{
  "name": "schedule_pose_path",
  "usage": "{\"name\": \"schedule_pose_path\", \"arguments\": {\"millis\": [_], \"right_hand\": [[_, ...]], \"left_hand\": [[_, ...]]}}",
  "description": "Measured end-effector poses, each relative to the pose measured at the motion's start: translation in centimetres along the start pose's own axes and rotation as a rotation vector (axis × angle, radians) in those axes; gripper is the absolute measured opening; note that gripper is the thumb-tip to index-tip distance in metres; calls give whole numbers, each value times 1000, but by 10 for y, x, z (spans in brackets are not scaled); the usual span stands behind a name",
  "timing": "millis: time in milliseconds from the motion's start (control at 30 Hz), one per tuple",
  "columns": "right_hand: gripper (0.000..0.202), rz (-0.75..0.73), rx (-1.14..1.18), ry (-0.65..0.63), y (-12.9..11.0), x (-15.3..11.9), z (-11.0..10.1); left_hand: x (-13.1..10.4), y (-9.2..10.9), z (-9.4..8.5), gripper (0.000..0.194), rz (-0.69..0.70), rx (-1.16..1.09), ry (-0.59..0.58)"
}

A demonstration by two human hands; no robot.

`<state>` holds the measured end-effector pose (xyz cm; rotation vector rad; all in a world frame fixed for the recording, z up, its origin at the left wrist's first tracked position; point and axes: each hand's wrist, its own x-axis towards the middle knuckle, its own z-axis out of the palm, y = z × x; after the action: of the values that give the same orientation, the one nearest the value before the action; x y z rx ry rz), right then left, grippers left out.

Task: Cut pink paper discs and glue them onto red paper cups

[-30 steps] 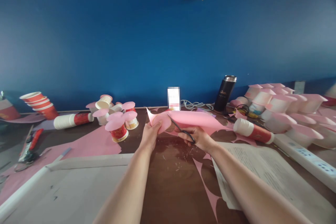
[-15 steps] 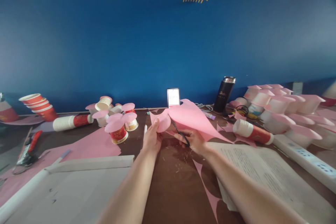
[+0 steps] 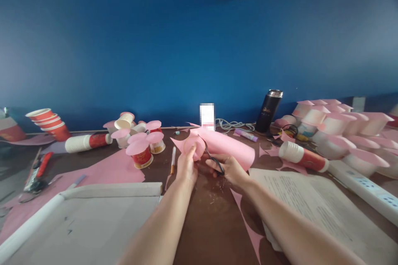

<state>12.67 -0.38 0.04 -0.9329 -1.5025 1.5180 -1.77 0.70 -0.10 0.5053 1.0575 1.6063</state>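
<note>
Scissors — seemingly against pink paper

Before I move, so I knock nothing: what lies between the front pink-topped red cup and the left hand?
The head view shows a pen near the left hand, then bare tabletop to the red cup.

A dark brown tabletop carries, on its left, a large pink paper sheet and a shallow white tray. On its right lie a printed white paper sheet, a long white power strip and a toppled stack of red-and-white paper cups. Small pale shreds, probably paper, dot the middle.
</note>
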Motion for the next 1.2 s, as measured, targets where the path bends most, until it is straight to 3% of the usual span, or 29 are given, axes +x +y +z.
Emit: {"name": "schedule_pose_path", "arguments": {"millis": [67, 400, 600, 667, 767, 833, 1033, 1200], "right_hand": [[49, 13, -24, 5, -2, 1, -4], [59, 98, -135, -75, -7, 1, -18], [52, 72, -86, -350, -16, -8, -25], [50, -35, 34, -297, -18, -9, -27], [44, -185, 181, -122, -16, -7, -28], [41, -221, 198, -75, -14, -5, -28], [44, -198, 152, -217, -12, -6, -25], [39, -167, 128, -305, -15, -10, -20]], "left_hand": [[4, 5, -2, 45, 45, 42, 69], [24, 19, -20, 51, 121, 236, 112], [22, 30, -25, 34, 407, 228, 184], [19, 34, -24, 35, 478, 191, 142], [12, 39, -20, 39, 522, 132, -16], [7, 41, -17, 38, 530, 116, -107], [-6, 49, -12, 29, 443, -82, -400], [-9, 55, -11, 34, 421, -247, -411]]}}
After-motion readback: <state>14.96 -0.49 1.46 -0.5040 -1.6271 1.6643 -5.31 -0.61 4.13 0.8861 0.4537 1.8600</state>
